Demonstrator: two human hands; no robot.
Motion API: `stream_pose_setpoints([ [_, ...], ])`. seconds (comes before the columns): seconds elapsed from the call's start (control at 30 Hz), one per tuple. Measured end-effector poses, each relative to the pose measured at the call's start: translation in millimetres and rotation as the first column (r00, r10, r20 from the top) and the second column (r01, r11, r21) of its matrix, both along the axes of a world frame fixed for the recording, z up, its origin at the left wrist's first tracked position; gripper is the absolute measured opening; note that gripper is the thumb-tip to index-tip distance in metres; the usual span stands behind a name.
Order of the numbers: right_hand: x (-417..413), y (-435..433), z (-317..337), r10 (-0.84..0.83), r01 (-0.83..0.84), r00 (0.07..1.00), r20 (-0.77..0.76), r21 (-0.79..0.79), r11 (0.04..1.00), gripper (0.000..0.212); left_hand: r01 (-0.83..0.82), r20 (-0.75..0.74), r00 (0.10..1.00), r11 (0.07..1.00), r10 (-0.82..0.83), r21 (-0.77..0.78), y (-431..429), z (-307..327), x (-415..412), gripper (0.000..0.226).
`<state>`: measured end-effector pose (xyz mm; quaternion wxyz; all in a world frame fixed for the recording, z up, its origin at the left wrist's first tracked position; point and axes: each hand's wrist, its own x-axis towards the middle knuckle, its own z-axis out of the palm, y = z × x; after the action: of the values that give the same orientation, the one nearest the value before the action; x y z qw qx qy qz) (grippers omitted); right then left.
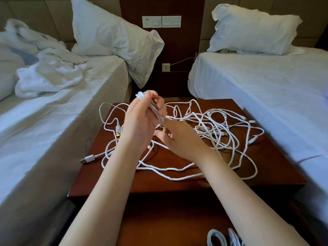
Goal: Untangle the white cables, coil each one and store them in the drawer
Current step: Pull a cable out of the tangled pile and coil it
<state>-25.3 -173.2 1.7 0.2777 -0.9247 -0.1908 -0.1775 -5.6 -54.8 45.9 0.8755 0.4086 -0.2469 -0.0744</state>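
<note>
The left hand (140, 121) is gripping a half-wound coil (156, 112) at frame centre, tilting upper left to lower right, with the right hand (179, 139) hovering just under it (can't tell if it's pinching anything) and the loose tangle (221, 125) sprawling right across the nightstand (110, 178).

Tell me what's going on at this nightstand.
A person is coiling white cables. The left hand grips a partly wound cable bundle above the wooden nightstand. The right hand reaches up just below it; whether it pinches a strand is unclear. A loose tangle of cables lies spread over the nightstand top, not yet sorted. Two coiled cables lie lower down at the bottom edge, apparently already put away.
</note>
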Motion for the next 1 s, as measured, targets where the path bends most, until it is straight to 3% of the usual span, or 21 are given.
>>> stream_pose_setpoints([
  [0.07, 2.3, -0.1, -3.9, 0.026, -0.027, 0.999, -0.042, -0.019, 0.999, 0.023, -0.164, 0.020, 0.986, 0.986, 0.164, -0.003, 2.8, -1.3, 3.0, 0.020],
  [0.17, 4.4, -7.2, -7.7, 0.002, -0.014, 0.984, -0.177, -0.069, 0.998, 0.013, -0.394, 0.031, 0.919, 0.919, 0.394, -0.017, 15.7, 0.0, 7.1, 0.024],
  [0.2, 4.5, -11.1, -8.7, -0.022, -0.002, 0.978, -0.209, -0.111, 0.994, 0.021, -0.443, 0.004, 0.896, 0.896, 0.444, -0.036, 21.1, 1.0, 9.4, 0.024],
  [0.33, 5.1, -21.4, -10.7, -0.059, 0.028, 0.977, -0.204, -0.153, 0.988, 0.029, -0.632, 0.021, 0.775, 0.774, 0.632, 0.046, 33.8, -7.2, 20.8, 0.027],
  [0.43, 4.6, -20.2, -9.6, -0.033, 0.015, 0.992, -0.121, -0.152, 0.988, 0.028, -0.784, 0.230, 0.618, 0.564, 0.752, 0.260, 30.7, -19.0, 23.4, 0.032],
  [0.6, 10.1, -25.7, -14.6, -0.063, 0.070, 0.986, 0.157, -0.035, 0.997, 0.025, -0.855, 0.557, 0.450, 0.157, 0.698, 0.494, 31.8, -24.3, 22.3, 0.034],
  [0.7, 12.9, -28.5, -14.1, -0.096, 0.085, 0.946, 0.309, 0.050, 0.995, 0.033, -0.821, 0.658, 0.499, 0.066, 0.564, 0.567, 30.7, -26.2, 22.6, 0.030],
  [0.83, 14.3, -31.5, -11.6, -0.109, 0.063, 0.898, 0.426, 0.120, 0.991, 0.031, -0.699, 0.659, 0.666, -0.015, 0.351, 0.715, 27.0, -29.2, 23.0, 0.033],
  [0.93, 14.3, -34.0, -10.7, -0.129, 0.062, 0.882, 0.453, 0.160, 0.985, 0.031, -0.575, 0.555, 0.794, 0.012, 0.248, 0.818, 23.9, -29.9, 20.0, 0.040],
  [1.0, 13.5, -34.5, -9.9, -0.141, 0.067, 0.875, 0.464, 0.173, 0.983, 0.030, -0.539, 0.517, 0.830, 0.059, 0.211, 0.840, 22.6, -29.6, 17.9, 0.042],
])
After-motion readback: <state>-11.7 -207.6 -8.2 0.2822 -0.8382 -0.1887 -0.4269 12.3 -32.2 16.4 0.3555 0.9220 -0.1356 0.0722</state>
